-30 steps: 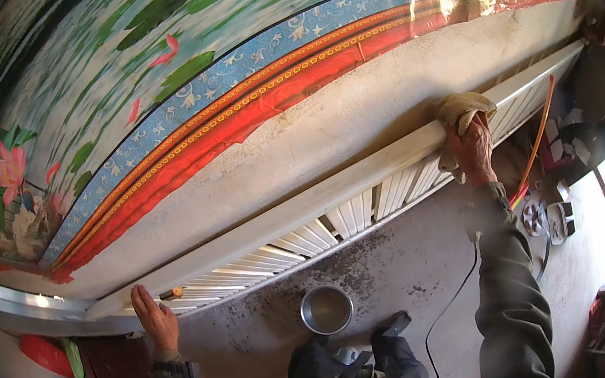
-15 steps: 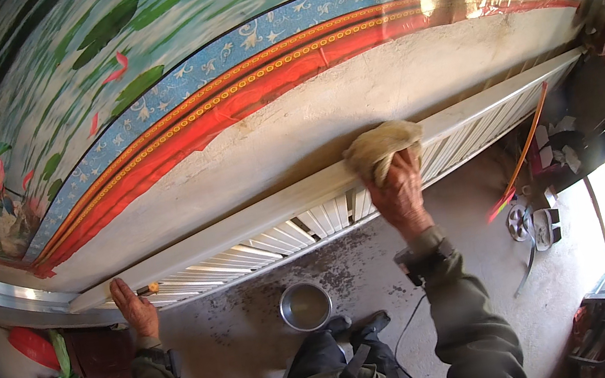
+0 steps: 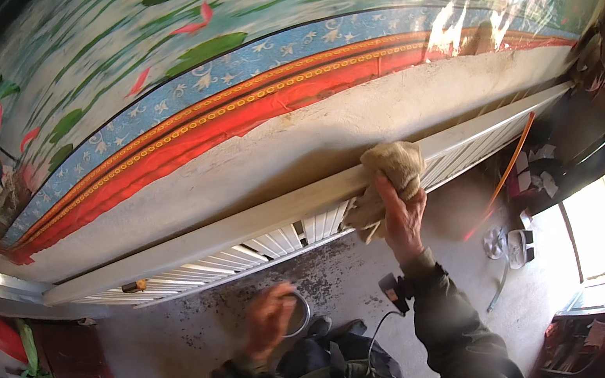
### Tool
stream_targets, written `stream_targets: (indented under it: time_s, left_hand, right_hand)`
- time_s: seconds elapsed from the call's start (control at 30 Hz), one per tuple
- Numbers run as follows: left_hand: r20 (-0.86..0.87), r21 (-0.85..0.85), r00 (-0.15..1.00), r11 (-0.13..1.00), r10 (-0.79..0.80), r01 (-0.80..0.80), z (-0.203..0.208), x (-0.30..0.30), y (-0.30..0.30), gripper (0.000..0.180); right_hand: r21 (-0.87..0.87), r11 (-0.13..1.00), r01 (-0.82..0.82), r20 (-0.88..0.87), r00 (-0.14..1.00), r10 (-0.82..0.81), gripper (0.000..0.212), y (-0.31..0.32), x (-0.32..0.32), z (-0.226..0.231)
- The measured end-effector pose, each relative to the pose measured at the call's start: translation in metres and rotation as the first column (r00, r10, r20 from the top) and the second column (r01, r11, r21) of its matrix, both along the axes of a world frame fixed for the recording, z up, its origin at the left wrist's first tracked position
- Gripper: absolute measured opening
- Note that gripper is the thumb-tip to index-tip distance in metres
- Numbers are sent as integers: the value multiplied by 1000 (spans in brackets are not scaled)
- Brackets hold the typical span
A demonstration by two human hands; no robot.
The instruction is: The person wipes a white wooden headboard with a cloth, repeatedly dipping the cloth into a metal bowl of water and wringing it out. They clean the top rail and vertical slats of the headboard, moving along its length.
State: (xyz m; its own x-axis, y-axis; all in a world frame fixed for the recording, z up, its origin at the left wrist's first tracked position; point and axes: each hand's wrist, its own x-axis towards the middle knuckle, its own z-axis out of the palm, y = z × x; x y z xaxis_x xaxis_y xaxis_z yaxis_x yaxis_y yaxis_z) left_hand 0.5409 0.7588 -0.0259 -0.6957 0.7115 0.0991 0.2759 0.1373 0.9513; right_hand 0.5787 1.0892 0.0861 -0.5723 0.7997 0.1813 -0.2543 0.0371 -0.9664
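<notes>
My right hand [image 3: 404,219] grips a tan cloth [image 3: 392,167] on the top edge of the long white radiator [image 3: 275,213]. Part of the cloth hangs down over the radiator's slatted front. My left hand [image 3: 268,319], smeared by motion, is in the air in front of the radiator. It partly covers a round metal pot [image 3: 304,317] on the floor near my feet, and its fingers are too blurred to read.
Behind the radiator rises a wall with a painted lotus mural [image 3: 216,44]. A long orange strip [image 3: 513,167] leans at the radiator's right end. A reddish-brown cabinet [image 3: 82,374] stands on the left, beside a red balloon-like thing [image 3: 2,338].
My left hand has let go of the radiator's left end and moved right, toward the pot. The cloth under my right hand now drapes lower over the front. The view has shifted.
</notes>
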Motion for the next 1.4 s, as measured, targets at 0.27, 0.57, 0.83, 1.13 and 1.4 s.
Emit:
stream_targets:
  time_s: [0.27,0.57,0.83,1.13,1.4]
  left_hand:
    - [821,563,409,690,-399,-456,48,13,180,58]
    - [-302,272,830,877,469,-397,119,-29,204,50]
    - [-849,40,448,879,281,-475,100,-23,262,54]
    - [-820,135,537,979,196,-151,97,35,471,27]
    - [-794,49,597,990,119,-132,82,10,389,36]
  right_hand:
    - [6,1000,12,17,1000,-13,37,-55,68,8]
    - [53,846,-531,-81,842,533,34,15,59,-17]
    - [-162,860,-484,-221,867,446,40,49,74,-56]
    - [186,981,-60,-51,996,71,42,228,153,-52]
    - [242,936,-257,91,966,242,40,178,106,-43]
